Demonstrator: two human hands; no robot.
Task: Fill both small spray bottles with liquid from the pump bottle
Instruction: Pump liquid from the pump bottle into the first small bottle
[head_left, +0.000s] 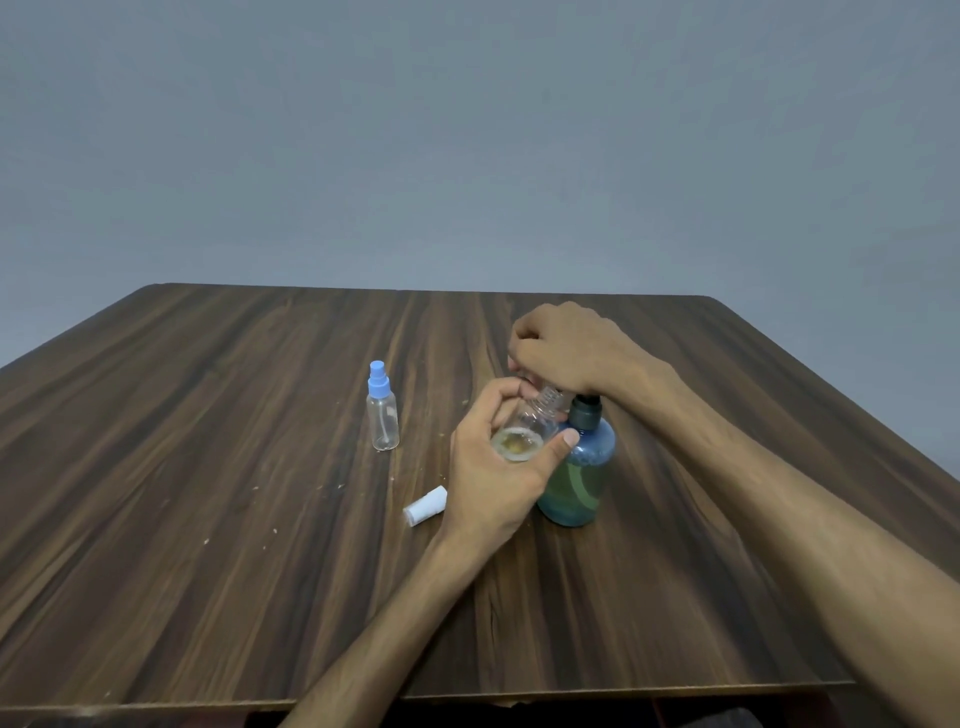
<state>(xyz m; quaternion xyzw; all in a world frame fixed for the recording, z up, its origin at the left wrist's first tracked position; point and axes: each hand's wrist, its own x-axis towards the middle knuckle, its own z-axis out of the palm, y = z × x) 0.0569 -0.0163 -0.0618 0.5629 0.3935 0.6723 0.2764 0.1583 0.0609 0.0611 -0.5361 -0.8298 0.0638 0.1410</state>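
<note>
My left hand grips an uncapped small clear bottle, tilted with its threaded neck up toward the pump; a little yellowish liquid lies in its bottom. My right hand rests curled on top of the pump head of the blue-green pump bottle, which stands upright on the table; the nozzle is hidden under the hand. A second small spray bottle, clear with a blue spray top, stands upright to the left, apart from both hands.
A white cap lies on its side on the wooden table, just left of my left wrist. Small crumbs dot the tabletop. A plain grey wall rises behind the far edge.
</note>
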